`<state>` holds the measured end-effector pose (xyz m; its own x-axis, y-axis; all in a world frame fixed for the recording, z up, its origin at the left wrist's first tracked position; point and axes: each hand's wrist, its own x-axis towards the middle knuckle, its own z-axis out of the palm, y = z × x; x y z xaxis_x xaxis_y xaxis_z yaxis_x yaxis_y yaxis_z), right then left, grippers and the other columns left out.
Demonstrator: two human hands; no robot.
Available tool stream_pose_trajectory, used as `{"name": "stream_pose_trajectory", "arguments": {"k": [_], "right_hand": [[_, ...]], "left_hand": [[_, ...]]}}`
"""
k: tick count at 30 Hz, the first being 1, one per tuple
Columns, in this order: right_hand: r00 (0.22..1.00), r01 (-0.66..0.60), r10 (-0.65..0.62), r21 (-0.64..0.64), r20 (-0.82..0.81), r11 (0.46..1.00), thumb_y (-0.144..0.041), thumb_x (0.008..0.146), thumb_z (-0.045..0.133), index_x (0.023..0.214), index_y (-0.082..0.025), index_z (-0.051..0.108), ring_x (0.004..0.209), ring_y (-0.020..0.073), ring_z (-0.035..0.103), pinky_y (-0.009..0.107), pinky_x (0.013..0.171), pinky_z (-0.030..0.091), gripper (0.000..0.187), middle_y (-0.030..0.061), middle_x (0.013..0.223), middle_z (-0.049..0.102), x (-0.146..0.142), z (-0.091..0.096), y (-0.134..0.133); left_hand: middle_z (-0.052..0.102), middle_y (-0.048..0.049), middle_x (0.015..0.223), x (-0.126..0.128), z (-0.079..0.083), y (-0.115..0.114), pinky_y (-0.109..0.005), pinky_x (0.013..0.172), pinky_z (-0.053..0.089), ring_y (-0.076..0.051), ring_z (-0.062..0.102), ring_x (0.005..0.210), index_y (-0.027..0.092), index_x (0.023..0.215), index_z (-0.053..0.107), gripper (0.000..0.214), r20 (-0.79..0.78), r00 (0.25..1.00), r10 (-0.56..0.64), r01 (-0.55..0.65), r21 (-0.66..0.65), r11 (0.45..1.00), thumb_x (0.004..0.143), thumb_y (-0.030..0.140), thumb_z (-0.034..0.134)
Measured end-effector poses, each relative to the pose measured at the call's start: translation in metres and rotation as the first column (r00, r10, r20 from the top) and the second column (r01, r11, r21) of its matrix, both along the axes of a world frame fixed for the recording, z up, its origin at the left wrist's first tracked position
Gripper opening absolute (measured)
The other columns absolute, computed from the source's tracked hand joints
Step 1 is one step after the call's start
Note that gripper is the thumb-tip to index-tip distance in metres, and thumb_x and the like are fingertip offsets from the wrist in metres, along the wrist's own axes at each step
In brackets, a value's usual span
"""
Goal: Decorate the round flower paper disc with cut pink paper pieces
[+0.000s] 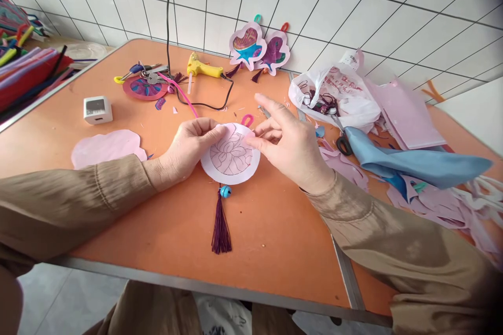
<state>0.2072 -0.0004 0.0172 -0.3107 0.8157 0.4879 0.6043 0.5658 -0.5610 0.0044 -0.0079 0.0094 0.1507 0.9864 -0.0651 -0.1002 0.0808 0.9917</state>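
A round pendant (231, 154) with a white rim and a line-drawn flower on pink is held above the orange table. My left hand (188, 146) pinches its upper left edge, thumb on the front. My right hand (288, 141) has its thumb and a bent finger at the upper right edge, with the index finger stretched out. A pink loop (247, 120) stands up from the top edge. Below the pendant hang a blue bell (225, 191) and a dark purple tassel (221, 225).
A yellow glue gun (204, 68) lies at the back, its black cord beside it. Two finished flower-shaped pendants (259, 47) lean on the tiled wall. Keys (154, 77), a white charger (98, 110) and pink cut-out (108, 149) lie left; plastic bag (338, 94), blue cloth (412, 159) and scraps right.
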Motion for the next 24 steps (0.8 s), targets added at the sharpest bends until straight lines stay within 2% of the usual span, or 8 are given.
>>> {"name": "stream_pose_trajectory", "arguments": {"k": [3, 11, 14, 18, 24], "right_hand": [[1.000, 0.000, -0.001, -0.036, -0.011, 0.999, -0.030, 0.085, 0.076, 0.143, -0.025, 0.056, 0.062, 0.0176, 0.069, 0.034, 0.067, 0.060, 0.061, 0.0009, 0.079, 0.075, 0.0006, 0.0017, -0.0001], [1.000, -0.006, 0.007, -0.053, 0.025, 0.999, -0.022, 0.083, 0.077, 0.144, -0.020, 0.056, 0.062, 0.0169, 0.067, 0.035, 0.069, 0.060, 0.065, -0.0005, 0.072, 0.073, 0.0029, 0.0034, 0.0020], [0.999, -0.003, 0.006, -0.053, 0.054, 0.999, -0.024, 0.084, 0.076, 0.143, -0.024, 0.056, 0.063, 0.0173, 0.068, 0.035, 0.070, 0.059, 0.063, -0.0020, 0.072, 0.074, 0.0031, 0.0054, 0.0024], [0.994, -0.012, 0.017, -0.042, 0.107, 0.999, -0.021, 0.082, 0.078, 0.143, -0.023, 0.057, 0.063, 0.0182, 0.069, 0.036, 0.072, 0.059, 0.065, -0.0016, 0.069, 0.073, 0.0038, 0.0086, 0.0029], [0.992, -0.076, 0.075, 0.004, 0.105, 0.997, -0.019, 0.082, 0.078, 0.140, -0.033, 0.059, 0.059, 0.0176, 0.067, 0.036, 0.067, 0.057, 0.063, -0.0036, 0.065, 0.072, 0.0066, 0.0089, 0.0050]], "left_hand": [[0.059, 0.0010, 0.060, 0.0000, -0.0004, 0.0002, -0.022, 0.048, 0.039, -0.010, 0.051, 0.053, 0.016, 0.065, 0.059, 0.030, -0.005, 1.000, 0.000, 0.000, 0.017, 1.000, 0.075, 0.038, 0.076], [0.058, 0.0006, 0.062, -0.0012, -0.0027, 0.0013, -0.022, 0.050, 0.038, -0.010, 0.050, 0.055, 0.016, 0.065, 0.058, 0.031, -0.053, 0.999, -0.006, 0.008, 0.044, 0.999, 0.077, 0.039, 0.075], [0.059, 0.0003, 0.062, -0.0011, -0.0027, 0.0013, -0.022, 0.050, 0.038, -0.010, 0.050, 0.055, 0.016, 0.066, 0.059, 0.030, -0.057, 0.998, -0.011, 0.013, 0.049, 0.999, 0.078, 0.039, 0.074], [0.059, 0.0000, 0.062, -0.0011, -0.0014, 0.0007, -0.022, 0.050, 0.039, -0.010, 0.051, 0.056, 0.016, 0.067, 0.060, 0.028, -0.076, 0.997, -0.018, 0.022, 0.047, 0.999, 0.079, 0.038, 0.073], [0.060, -0.0009, 0.065, -0.0011, -0.0003, 0.0004, -0.022, 0.051, 0.040, -0.011, 0.052, 0.057, 0.016, 0.068, 0.060, 0.028, -0.106, 0.994, -0.028, 0.033, 0.039, 0.999, 0.077, 0.039, 0.074]]}}
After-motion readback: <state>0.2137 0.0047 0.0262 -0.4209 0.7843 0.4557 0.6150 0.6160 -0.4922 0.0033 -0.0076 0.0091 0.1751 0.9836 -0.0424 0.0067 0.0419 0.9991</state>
